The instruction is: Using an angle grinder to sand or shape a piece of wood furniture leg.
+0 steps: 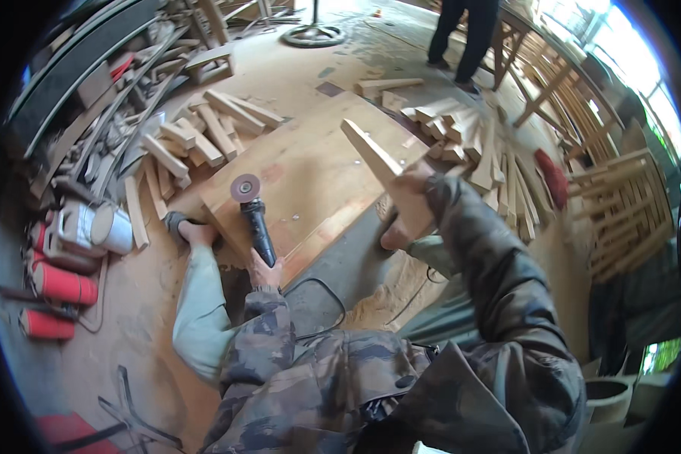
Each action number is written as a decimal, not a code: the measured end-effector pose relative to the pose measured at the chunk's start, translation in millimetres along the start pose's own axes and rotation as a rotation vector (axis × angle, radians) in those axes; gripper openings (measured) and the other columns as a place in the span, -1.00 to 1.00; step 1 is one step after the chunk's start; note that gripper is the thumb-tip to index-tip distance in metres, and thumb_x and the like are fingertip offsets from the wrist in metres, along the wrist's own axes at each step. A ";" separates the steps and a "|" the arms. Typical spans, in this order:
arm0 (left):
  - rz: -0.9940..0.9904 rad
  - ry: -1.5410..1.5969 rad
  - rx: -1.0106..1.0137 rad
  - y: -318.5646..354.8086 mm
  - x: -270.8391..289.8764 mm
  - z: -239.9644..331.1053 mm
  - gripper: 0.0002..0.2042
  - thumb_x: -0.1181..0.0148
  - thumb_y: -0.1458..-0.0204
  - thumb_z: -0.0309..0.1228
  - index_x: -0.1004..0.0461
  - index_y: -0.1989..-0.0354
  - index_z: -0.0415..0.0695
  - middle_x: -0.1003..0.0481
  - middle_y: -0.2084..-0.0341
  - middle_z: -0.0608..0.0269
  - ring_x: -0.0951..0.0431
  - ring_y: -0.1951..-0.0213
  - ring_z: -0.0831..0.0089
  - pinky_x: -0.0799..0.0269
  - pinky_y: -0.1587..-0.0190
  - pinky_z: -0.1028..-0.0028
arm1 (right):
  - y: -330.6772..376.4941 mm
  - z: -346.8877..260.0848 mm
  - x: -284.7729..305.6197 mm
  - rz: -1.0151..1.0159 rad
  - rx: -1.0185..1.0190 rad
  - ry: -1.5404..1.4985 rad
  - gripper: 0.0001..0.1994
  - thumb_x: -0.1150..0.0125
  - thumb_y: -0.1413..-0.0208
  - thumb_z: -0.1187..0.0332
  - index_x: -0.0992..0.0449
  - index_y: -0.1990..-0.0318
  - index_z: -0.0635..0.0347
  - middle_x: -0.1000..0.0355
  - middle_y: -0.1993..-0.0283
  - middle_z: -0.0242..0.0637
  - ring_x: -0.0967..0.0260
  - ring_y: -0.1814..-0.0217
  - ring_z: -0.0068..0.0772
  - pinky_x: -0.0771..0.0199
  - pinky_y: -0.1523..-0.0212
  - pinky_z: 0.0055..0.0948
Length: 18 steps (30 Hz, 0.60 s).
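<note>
Angle grinder (257, 219) rests disc-up on the plywood board (310, 170), my left hand (265, 268) closed round its handle. Beside the grinder, my right hand (412, 200) grips a wooden piece (371, 155), raised clear.

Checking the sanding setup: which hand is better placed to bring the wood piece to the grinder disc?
Right. The right hand already grips the wood piece, raised above the board; the left hand is occupied holding the grinder.

red canisters (57, 284) (3), white tin (113, 228), wood offcuts (204, 136)

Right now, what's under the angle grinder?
The angle grinder, held in the left hand, rests on a bare wooden board. What lies beneath the board is hidden.
</note>
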<state>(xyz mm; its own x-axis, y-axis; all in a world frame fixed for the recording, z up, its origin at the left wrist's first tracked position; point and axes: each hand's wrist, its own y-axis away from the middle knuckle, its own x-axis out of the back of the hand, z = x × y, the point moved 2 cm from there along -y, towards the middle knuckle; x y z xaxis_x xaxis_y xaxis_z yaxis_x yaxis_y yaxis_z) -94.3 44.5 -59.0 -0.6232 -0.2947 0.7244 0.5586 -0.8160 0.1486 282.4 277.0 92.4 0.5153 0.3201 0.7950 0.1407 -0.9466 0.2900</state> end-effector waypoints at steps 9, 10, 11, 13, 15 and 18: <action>0.011 0.094 -0.007 -9.2 0.2 -2.8 -0.12 -0.33 0.15 -0.02 -0.11 -0.22 -0.40 -0.30 -0.09 -0.28 -0.28 -0.16 -0.06 -0.17 -0.21 0.19 | 49.1 -62.1 -66.1 -0.049 0.313 -0.529 -0.38 -0.34 -0.01 0.10 -0.36 -0.09 0.42 -0.43 -0.02 0.10 -0.42 -0.07 -0.14 -0.39 -0.11 -0.33; 0.020 0.095 -0.003 -11.4 -1.4 -7.4 -0.14 -0.32 0.14 -0.01 -0.13 -0.21 -0.41 -0.31 -0.07 -0.28 -0.29 -0.14 -0.06 -0.18 -0.20 0.18 | 59.8 -70.5 -35.7 0.021 0.334 -0.537 -0.42 -0.33 -0.03 0.12 -0.38 -0.08 0.38 -0.45 0.01 0.05 -0.43 -0.05 -0.19 -0.43 -0.06 -0.36; 0.023 0.103 -0.011 -13.5 -4.3 -5.4 -0.15 -0.31 0.12 0.00 -0.16 -0.19 -0.41 -0.33 -0.05 -0.28 -0.30 -0.13 -0.07 -0.18 -0.19 0.18 | 71.4 -71.1 -3.3 0.078 0.333 -0.476 -0.46 -0.31 -0.05 0.15 -0.38 -0.09 0.35 -0.46 0.02 0.02 -0.44 -0.02 -0.25 -0.46 0.00 -0.38; 0.053 0.082 -0.018 -9.0 -6.3 -5.7 -0.15 -0.31 0.12 0.00 -0.15 -0.20 -0.41 -0.32 -0.06 -0.27 -0.30 -0.13 -0.07 -0.18 -0.19 0.18 | 104.0 -76.8 45.9 0.112 0.306 -0.375 -0.46 -0.30 -0.07 0.18 -0.36 -0.11 0.35 -0.45 0.01 0.02 -0.45 0.02 -0.29 -0.46 0.06 -0.39; 0.092 0.067 -0.026 -7.2 -7.0 -2.9 -0.15 -0.31 0.12 -0.01 -0.14 -0.20 -0.41 -0.32 -0.07 -0.27 -0.30 -0.13 -0.08 -0.19 -0.18 0.18 | 120.8 -64.3 72.3 0.085 0.324 -0.408 -0.46 -0.28 -0.08 0.22 -0.31 -0.12 0.40 -0.46 0.02 -0.02 -0.45 0.03 -0.32 -0.45 0.06 -0.43; 0.123 0.036 -0.036 -6.4 -3.6 -1.9 -0.16 -0.31 0.12 -0.03 -0.12 -0.21 -0.39 -0.31 -0.07 -0.25 -0.30 -0.12 -0.08 -0.19 -0.19 0.18 | 136.6 -62.0 74.7 0.119 0.328 -0.373 -0.48 -0.28 -0.08 0.24 -0.32 -0.10 0.42 -0.47 0.06 -0.04 -0.46 0.06 -0.35 -0.45 0.07 -0.45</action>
<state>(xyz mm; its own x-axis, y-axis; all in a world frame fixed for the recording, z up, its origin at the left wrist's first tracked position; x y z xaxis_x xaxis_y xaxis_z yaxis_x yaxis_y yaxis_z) -96.7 49.8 -63.8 -0.5711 -0.4105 0.7109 0.6123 -0.7898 0.0357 287.7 174.0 224.5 0.8022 0.2309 0.5507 0.2900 -0.9568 -0.0212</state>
